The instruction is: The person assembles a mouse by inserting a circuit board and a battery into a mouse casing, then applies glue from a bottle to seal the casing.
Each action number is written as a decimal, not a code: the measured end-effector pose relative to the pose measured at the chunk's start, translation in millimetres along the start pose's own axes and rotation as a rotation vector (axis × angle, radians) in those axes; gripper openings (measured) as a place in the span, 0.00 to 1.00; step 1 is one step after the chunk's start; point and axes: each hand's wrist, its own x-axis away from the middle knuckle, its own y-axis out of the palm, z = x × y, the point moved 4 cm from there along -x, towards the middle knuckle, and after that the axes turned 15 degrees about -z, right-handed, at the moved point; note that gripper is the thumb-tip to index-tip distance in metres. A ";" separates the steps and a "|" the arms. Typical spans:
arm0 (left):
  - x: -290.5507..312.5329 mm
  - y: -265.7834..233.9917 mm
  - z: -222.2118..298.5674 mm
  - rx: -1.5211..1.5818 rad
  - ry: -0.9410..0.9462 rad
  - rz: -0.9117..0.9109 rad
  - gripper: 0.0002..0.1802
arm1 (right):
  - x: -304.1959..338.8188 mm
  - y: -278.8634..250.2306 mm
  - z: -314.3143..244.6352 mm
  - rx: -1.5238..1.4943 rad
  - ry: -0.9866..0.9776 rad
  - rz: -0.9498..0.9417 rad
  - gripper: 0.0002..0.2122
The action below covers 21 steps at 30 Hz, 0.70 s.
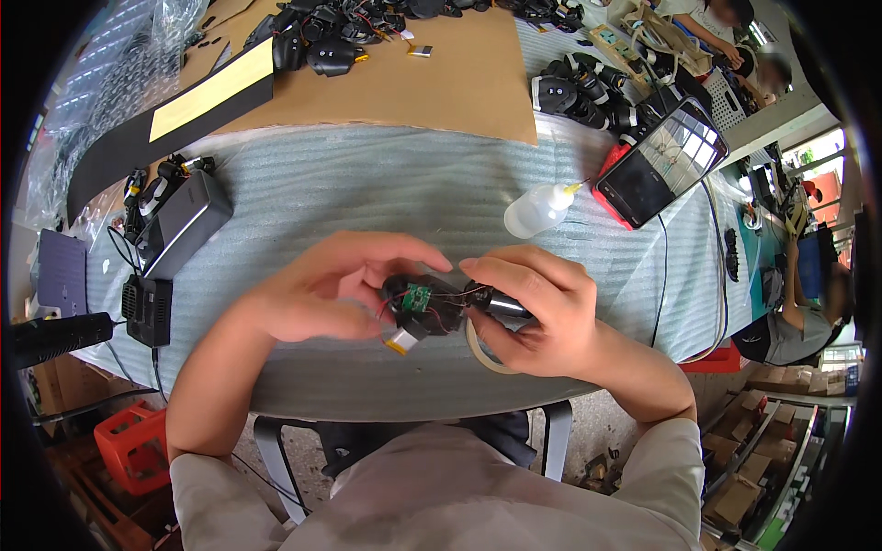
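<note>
My right hand [542, 308] grips a glossy black rounded shell part [507, 305] between thumb and fingers. Thin wires run from it to a small green circuit board [416, 297] on a black housing [446, 317]. A small silver battery pack [401, 341] with a yellow end hangs at the housing's near side, and red wires loop around it. My left hand [322, 285] curves around the housing's left end, thumb and fingers apart and slightly blurred; whether its fingertips touch the housing is hard to see. Partly under my right hand lies a cream ring, like a tape roll [480, 354].
Beyond my hands are a clear squeeze bottle [537, 211] and a phone [661, 165] on a red stand. A grey box-shaped device [188, 225] stands left. Black parts [335, 55] pile on cardboard [413, 101] at the back. Other people work at right.
</note>
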 end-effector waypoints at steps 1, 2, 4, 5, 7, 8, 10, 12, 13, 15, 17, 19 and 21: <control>-2.0 3.0 -6.2 0.001 -0.002 0.001 0.25 | -1.0 -0.3 0.8 -0.002 0.000 0.001 0.25; -4.1 4.5 -12.2 -0.157 -0.016 0.106 0.21 | -2.6 -0.7 0.8 0.004 0.001 -0.013 0.25; -7.3 12.2 -12.8 -0.314 -0.030 0.209 0.17 | -3.9 -0.1 0.1 0.010 0.003 -0.026 0.26; -9.3 18.3 -4.6 -0.555 -0.033 0.238 0.14 | -3.3 0.0 0.7 0.019 0.026 -0.024 0.26; -10.1 23.1 3.0 -0.796 -0.033 0.264 0.10 | -2.5 -0.3 3.0 0.030 0.051 -0.021 0.26; -8.9 23.9 5.6 -0.894 -0.031 0.304 0.08 | -1.7 0.1 4.7 0.039 0.060 -0.030 0.26; -8.6 24.1 6.2 -0.994 -0.027 0.346 0.06 | -1.2 -1.2 4.8 0.052 0.067 -0.038 0.27; -6.1 18.5 0.6 -0.914 0.023 0.473 0.06 | -2.1 -2.5 2.7 0.045 0.113 -0.008 0.26; -8.0 19.0 -5.4 -0.917 0.024 0.478 0.06 | -2.1 -0.5 2.7 0.045 0.108 -0.008 0.26; -8.5 18.9 -16.6 -0.660 0.119 0.641 0.05 | 0.6 -0.4 -1.1 0.042 -0.018 0.117 0.23; -11.9 26.4 -19.1 -0.565 0.181 0.636 0.06 | 1.4 1.4 -7.1 0.046 -0.105 0.113 0.21; -10.4 31.2 -22.1 -0.469 0.239 0.628 0.07 | 0.2 2.9 -11.1 0.046 -0.188 0.111 0.19; -12.3 31.9 -28.7 -0.139 0.281 0.601 0.10 | -0.7 6.6 -25.0 0.125 -0.493 0.008 0.13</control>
